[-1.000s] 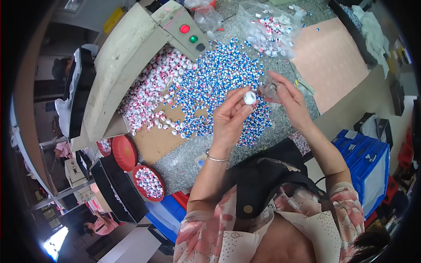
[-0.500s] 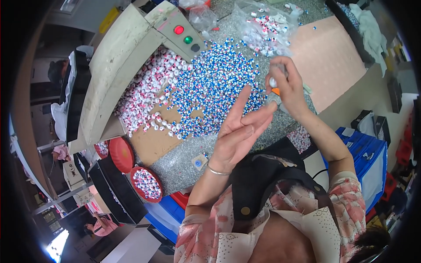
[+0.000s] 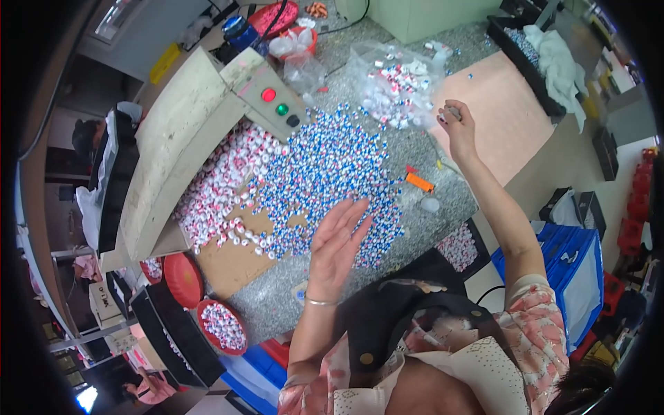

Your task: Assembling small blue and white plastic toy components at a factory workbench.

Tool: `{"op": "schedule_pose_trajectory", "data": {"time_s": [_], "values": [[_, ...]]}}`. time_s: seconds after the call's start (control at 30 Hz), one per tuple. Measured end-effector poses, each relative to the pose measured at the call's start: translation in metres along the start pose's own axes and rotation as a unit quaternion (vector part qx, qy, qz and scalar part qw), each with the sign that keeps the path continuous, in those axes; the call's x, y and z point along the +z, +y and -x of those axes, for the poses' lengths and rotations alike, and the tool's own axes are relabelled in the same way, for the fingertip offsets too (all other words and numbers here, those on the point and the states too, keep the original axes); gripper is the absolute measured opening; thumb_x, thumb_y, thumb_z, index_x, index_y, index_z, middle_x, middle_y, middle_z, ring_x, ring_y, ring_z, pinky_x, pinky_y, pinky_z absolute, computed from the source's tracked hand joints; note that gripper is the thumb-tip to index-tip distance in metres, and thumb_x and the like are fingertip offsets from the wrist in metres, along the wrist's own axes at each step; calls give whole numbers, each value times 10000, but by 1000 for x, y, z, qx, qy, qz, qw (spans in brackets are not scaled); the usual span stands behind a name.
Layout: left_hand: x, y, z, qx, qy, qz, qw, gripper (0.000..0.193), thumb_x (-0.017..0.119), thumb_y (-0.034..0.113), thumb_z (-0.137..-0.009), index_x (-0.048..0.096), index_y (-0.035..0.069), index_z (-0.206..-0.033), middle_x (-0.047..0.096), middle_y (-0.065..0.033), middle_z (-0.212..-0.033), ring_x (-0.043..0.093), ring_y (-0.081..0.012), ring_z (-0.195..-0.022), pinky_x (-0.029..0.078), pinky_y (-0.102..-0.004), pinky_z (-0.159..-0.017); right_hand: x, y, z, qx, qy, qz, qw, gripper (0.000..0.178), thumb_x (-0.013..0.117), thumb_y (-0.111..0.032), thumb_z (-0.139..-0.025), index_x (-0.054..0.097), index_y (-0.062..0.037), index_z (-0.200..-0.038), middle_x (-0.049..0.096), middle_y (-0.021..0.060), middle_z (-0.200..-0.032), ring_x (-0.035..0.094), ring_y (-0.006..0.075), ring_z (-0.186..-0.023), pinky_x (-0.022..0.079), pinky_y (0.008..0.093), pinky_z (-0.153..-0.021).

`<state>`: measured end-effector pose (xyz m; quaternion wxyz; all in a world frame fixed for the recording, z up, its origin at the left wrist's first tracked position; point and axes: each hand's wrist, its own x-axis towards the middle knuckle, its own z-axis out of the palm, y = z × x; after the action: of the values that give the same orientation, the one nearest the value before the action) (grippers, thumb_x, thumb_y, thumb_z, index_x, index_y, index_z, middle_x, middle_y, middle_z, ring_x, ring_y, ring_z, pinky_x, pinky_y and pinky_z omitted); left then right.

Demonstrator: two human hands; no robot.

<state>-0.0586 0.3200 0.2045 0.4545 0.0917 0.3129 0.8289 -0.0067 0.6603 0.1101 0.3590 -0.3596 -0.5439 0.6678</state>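
My left hand (image 3: 337,242) hovers over the near side of a wide spread of small blue-and-white pieces (image 3: 325,159), its fingers stretched out and holding nothing. Farther off to the right, my right hand (image 3: 458,128) is raised by the edge of a pale pink board (image 3: 498,111). Its fingers are curled in; whatever may be between the fingertips is too small to make out. Just left of it lies a clear plastic bag (image 3: 395,83) of white, pink and blue pieces. Between the hands, an orange block-like tool (image 3: 420,182) rests on the speckled grey tabletop (image 3: 443,200).
A cream machine arm (image 3: 180,124) with red and green buttons arches over white-and-pink round pieces (image 3: 225,180) at left. Red bowls (image 3: 223,327) stand near left. A translucent oval piece (image 3: 429,205) lies near the orange tool. Blue bins (image 3: 570,277) stand at right.
The whole view has shifted, showing more of the table's far side. My right hand has moved away toward the bag and board. My left hand has drawn back left, away from it.
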Motion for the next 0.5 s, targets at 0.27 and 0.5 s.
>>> {"op": "schedule_pose_trajectory", "data": {"time_s": [0.27, 0.5], "values": [[-25, -4, 14, 36, 88, 6, 995, 462, 576, 75, -906, 461, -8, -1345, 483, -226, -1371, 409, -329, -1335, 289, -482, -1135, 40, -4, -105, -173, -32, 193, 965, 459, 525, -222, -976, 428, -49, -1390, 467, 149, -1398, 493, 238, -1234, 355, 307, -1050], [-15, -7, -36, -10, 54, 88, 995, 487, 430, 365, -1000, 486, -6, -1311, 469, -171, -1386, 394, -281, -1335, 293, -437, -1125, 79, -42, 80, -391, -377, 298, 785, 352, 503, -176, -950, 557, 1, -1249, 592, 119, -1208, 574, 288, -1106, 425, 356, -985]]}}
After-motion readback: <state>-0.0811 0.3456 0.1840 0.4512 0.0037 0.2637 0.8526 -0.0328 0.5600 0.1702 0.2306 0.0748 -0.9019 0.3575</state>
